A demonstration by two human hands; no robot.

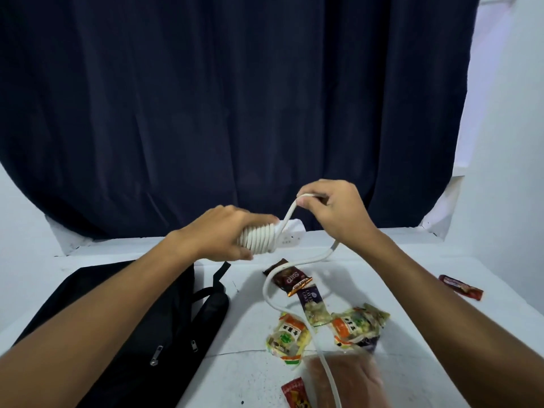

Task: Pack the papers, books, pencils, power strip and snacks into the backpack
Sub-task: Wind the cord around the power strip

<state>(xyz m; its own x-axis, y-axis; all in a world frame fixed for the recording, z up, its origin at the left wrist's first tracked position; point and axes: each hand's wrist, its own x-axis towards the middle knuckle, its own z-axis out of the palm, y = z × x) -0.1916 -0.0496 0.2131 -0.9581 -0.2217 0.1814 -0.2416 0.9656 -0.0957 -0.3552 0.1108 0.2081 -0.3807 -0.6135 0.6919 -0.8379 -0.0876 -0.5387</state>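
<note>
White power strip [290,235] held above the table [382,269] just past centre, near twelve o'clock of the snack pile, one end wrapped in tight coils of its own cord [259,241]. Left hand [223,234] curled round that coiled end, fingers and thumb closed over the wraps. Right hand [332,210] raised at about one o'clock from the strip, fingertips pinching the cord where it bends over the top; from there the loose cord falling past the wrist, snaking down over the snacks toward six o'clock and out of the bottom edge. Below, on the white table: a brown wrapper [287,278], a purple-and-green pack [313,304], two pale green-and-orange packs [290,335] [359,325], a red wrapper [295,394] at the bottom edge, a clear bag of something brownish [350,378] beside it, blurred. Another red bar [460,287] well apart at three o'clock. Black backpack [126,334] lying flat at eight o'clock, zip pulls showing, straps toward the snacks. Dark blue curtain [235,98] across the back, white wall [512,142] at right.
</note>
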